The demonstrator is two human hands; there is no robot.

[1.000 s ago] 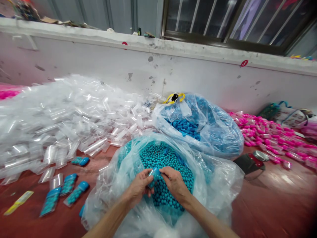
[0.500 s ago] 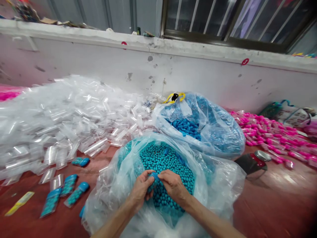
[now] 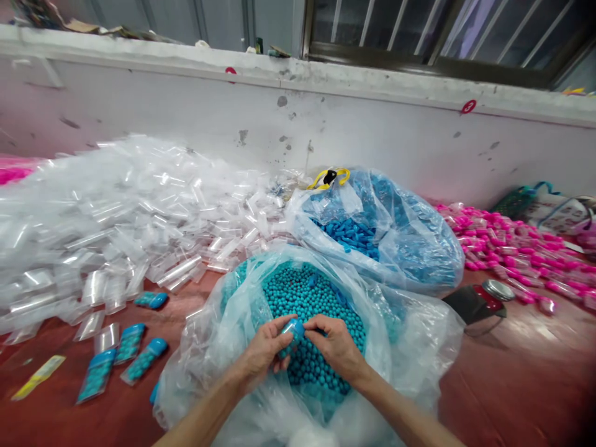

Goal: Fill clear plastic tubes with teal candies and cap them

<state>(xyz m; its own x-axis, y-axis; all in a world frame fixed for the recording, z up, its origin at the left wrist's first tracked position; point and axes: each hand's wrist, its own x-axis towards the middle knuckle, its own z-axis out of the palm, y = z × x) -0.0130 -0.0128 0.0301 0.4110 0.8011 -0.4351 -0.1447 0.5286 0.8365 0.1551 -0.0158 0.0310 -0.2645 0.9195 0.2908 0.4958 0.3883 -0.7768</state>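
Note:
My left hand is closed round a small clear plastic tube holding turquoise beads, tilted over an open bag. At the tube's right end, the fingertips of my right hand pinch its blue cap, partly hidden by the fingers. Below both hands, the clear plastic bag is filled with loose turquoise beads, with a few blue caps among them. To the left on the red tabletop lie several filled, blue-capped tubes.
A big heap of clear tubes covers the left side. Behind the bead bag sits a bag of blue caps. Pink-capped tubes are piled at the right, near a dark object with a round metal top. A yellow-and-white strip lies front left.
The tube has turned a little in my left hand, so more of its clear side shows. My right fingers have shifted slightly right. The camera view has moved a little.

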